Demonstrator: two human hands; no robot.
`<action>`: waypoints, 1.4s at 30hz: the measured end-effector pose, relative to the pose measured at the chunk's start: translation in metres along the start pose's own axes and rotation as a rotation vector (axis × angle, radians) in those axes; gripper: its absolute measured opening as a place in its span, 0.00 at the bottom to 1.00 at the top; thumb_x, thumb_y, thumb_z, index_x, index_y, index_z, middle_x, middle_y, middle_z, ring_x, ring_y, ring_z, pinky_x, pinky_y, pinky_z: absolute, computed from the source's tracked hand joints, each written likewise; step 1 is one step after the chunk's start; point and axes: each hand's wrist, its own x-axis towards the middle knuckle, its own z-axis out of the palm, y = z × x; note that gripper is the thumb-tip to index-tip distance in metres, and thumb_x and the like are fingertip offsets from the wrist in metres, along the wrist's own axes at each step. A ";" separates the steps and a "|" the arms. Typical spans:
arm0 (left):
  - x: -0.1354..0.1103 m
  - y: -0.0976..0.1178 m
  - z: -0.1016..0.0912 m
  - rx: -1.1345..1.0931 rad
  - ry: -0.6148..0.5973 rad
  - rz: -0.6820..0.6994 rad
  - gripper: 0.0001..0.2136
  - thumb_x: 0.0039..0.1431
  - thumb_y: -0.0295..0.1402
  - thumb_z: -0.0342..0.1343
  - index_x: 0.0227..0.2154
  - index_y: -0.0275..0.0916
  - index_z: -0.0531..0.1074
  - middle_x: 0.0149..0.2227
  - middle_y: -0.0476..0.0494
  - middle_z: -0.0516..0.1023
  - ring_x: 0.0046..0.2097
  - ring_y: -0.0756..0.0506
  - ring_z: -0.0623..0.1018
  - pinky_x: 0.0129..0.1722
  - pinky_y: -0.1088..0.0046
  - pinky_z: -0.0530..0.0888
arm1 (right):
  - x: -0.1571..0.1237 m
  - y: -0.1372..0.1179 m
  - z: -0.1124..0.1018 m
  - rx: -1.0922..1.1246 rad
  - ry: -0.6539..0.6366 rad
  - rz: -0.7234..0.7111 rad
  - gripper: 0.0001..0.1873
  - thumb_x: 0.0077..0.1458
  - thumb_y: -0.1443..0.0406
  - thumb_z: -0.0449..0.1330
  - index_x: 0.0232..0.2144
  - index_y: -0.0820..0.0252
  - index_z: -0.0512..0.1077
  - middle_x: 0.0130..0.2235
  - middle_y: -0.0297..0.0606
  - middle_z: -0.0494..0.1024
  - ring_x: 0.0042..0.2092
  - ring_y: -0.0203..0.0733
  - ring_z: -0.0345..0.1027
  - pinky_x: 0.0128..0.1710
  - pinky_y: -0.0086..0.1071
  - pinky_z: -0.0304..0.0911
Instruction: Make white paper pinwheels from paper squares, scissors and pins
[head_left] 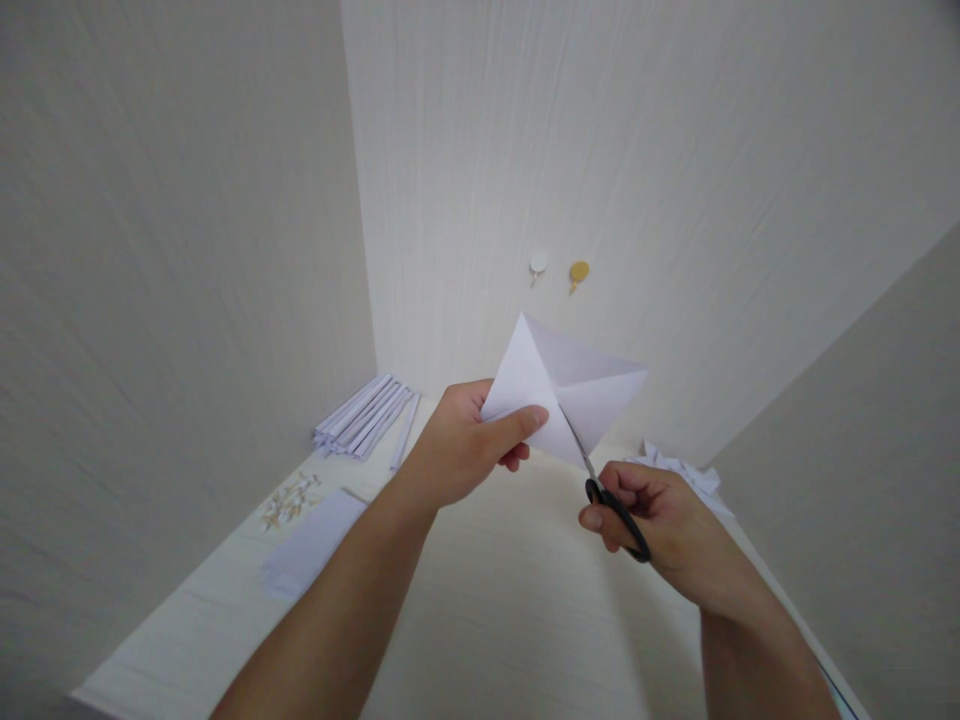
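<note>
My left hand (pixel 465 445) pinches a folded white sheet of paper (pixel 592 385) held up in the air above the pale table (pixel 510 620), thumb on its lower left corner. My right hand (pixel 660 525) grips black-handled scissors (pixel 611 500). The thin blades point up and left, and they meet the paper's lower edge along a diagonal crease. Both hands are closed around what they hold.
A bundle of rolled white paper strips (pixel 367 415) lies at the table's back left. Small pale pins or clips (pixel 289 500) are scattered beside a flat white sheet (pixel 315 540). Crumpled white paper (pixel 686 470) sits behind my right hand. Two small hooks (pixel 559 270) hang on the wall.
</note>
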 end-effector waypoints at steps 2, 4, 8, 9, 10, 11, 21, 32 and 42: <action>0.000 0.001 0.000 0.001 0.011 0.005 0.12 0.54 0.37 0.64 0.25 0.34 0.72 0.19 0.51 0.73 0.21 0.54 0.70 0.20 0.80 0.66 | 0.000 0.000 0.000 0.010 -0.002 0.006 0.25 0.44 0.50 0.72 0.18 0.58 0.64 0.19 0.29 0.66 0.23 0.32 0.54 0.23 0.29 0.48; -0.001 0.002 0.001 0.007 0.022 0.014 0.12 0.53 0.36 0.65 0.24 0.34 0.72 0.18 0.51 0.73 0.20 0.54 0.70 0.19 0.80 0.65 | 0.000 0.001 0.000 0.025 -0.022 0.013 0.25 0.44 0.50 0.72 0.18 0.58 0.65 0.19 0.28 0.65 0.23 0.32 0.53 0.23 0.29 0.47; 0.001 0.000 0.000 0.024 0.087 0.042 0.12 0.51 0.36 0.66 0.22 0.34 0.70 0.18 0.51 0.73 0.20 0.54 0.69 0.20 0.80 0.66 | 0.000 0.006 -0.002 0.038 -0.080 0.046 0.23 0.46 0.51 0.72 0.21 0.58 0.66 0.21 0.27 0.63 0.24 0.31 0.51 0.23 0.28 0.46; 0.002 -0.001 -0.001 0.030 0.114 0.047 0.12 0.50 0.36 0.66 0.22 0.35 0.70 0.18 0.51 0.72 0.20 0.54 0.69 0.20 0.80 0.66 | -0.001 0.008 -0.003 0.035 -0.095 0.053 0.23 0.46 0.51 0.72 0.22 0.58 0.66 0.21 0.26 0.62 0.24 0.31 0.50 0.23 0.28 0.45; 0.003 -0.002 -0.002 0.037 0.141 0.050 0.12 0.50 0.35 0.67 0.22 0.35 0.70 0.18 0.51 0.72 0.20 0.54 0.69 0.20 0.80 0.66 | -0.001 0.010 -0.005 0.028 -0.107 0.057 0.22 0.46 0.52 0.72 0.22 0.58 0.66 0.22 0.26 0.61 0.24 0.31 0.50 0.23 0.28 0.45; 0.004 -0.003 -0.002 0.043 0.166 0.053 0.12 0.49 0.35 0.66 0.22 0.35 0.70 0.17 0.52 0.72 0.20 0.54 0.69 0.20 0.80 0.66 | -0.002 0.012 -0.007 0.018 -0.117 0.056 0.22 0.46 0.52 0.72 0.23 0.59 0.66 0.22 0.26 0.61 0.25 0.31 0.50 0.23 0.28 0.45; 0.007 -0.009 -0.006 0.377 0.081 -0.003 0.07 0.52 0.34 0.61 0.24 0.36 0.73 0.19 0.51 0.73 0.21 0.52 0.70 0.19 0.78 0.62 | 0.002 0.016 -0.024 0.164 0.377 -0.184 0.18 0.44 0.55 0.75 0.34 0.57 0.77 0.35 0.38 0.79 0.32 0.38 0.69 0.30 0.30 0.66; 0.008 -0.023 -0.005 0.509 -0.181 0.054 0.05 0.51 0.33 0.60 0.25 0.37 0.76 0.22 0.51 0.72 0.25 0.51 0.69 0.23 0.76 0.61 | 0.005 0.005 0.004 0.258 0.484 -0.057 0.15 0.38 0.60 0.77 0.24 0.61 0.77 0.23 0.32 0.76 0.22 0.33 0.65 0.20 0.25 0.61; 0.008 -0.022 0.004 0.174 -0.214 0.028 0.12 0.56 0.42 0.62 0.33 0.36 0.78 0.30 0.45 0.78 0.31 0.50 0.74 0.29 0.75 0.69 | 0.018 0.005 0.019 0.587 0.785 -0.227 0.11 0.41 0.63 0.75 0.25 0.59 0.76 0.28 0.30 0.79 0.27 0.36 0.69 0.28 0.30 0.66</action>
